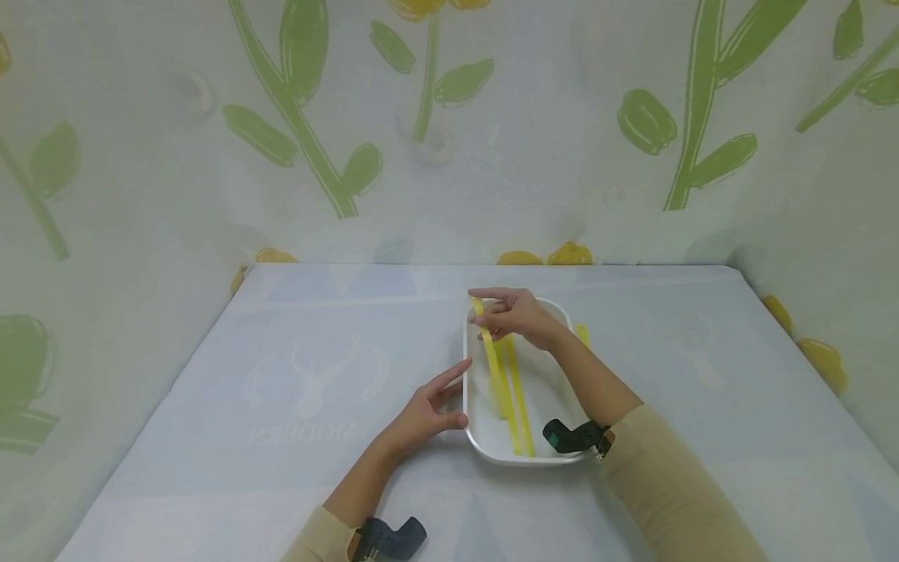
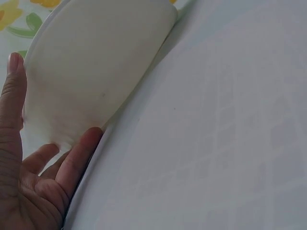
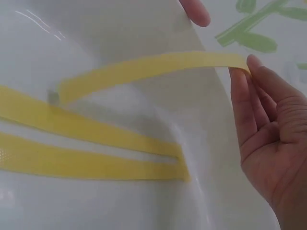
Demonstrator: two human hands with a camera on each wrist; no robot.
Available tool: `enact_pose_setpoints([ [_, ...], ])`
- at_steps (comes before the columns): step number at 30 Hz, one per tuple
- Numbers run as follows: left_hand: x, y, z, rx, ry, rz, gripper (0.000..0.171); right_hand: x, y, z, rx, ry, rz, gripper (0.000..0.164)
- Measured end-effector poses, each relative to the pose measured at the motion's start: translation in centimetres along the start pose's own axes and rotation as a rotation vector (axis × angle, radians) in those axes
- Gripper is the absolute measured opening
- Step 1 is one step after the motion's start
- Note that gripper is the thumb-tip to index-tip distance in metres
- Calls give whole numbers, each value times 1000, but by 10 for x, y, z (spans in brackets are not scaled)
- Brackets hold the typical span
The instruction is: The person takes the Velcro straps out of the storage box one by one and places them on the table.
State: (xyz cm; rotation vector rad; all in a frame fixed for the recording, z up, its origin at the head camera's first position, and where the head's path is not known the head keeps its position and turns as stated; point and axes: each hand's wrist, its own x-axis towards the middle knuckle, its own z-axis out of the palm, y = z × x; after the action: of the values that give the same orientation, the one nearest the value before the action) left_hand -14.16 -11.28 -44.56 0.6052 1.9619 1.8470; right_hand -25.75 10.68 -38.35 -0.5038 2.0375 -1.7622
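Note:
My right hand pinches one end of a flat yellow strip between thumb and fingers. From there the strip arches down into a white tray with rounded corners. Two more yellow strips lie side by side on the tray's floor, meeting at one end. Against the outside of the tray's left wall rests my left hand, its fingers extended and touching. The left wrist view shows the fingers of this hand along the pale wall.
Just past the tray's right rim shows another short piece of yellow strip, partly hidden by the right arm. A pale printed cloth covers the table. Behind it hangs a white curtain with green and yellow plants.

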Motion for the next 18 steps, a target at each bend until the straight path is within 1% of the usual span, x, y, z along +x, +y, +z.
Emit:
enact_pose_setpoints([
  [4, 0, 1, 0, 3, 5, -10, 91, -2, -1, -1, 49, 28, -54, 48],
  [6, 0, 1, 0, 4, 4, -12, 90, -2, -2, -1, 42, 23, -65, 49],
  [14, -1, 2, 0, -4, 1, -9, 94, -3, -5, -1, 22, -46, -62, 72],
  [18, -1, 3, 0, -6, -1, -4, 98, -4, -7, -3, 38, -74, -69, 84],
])
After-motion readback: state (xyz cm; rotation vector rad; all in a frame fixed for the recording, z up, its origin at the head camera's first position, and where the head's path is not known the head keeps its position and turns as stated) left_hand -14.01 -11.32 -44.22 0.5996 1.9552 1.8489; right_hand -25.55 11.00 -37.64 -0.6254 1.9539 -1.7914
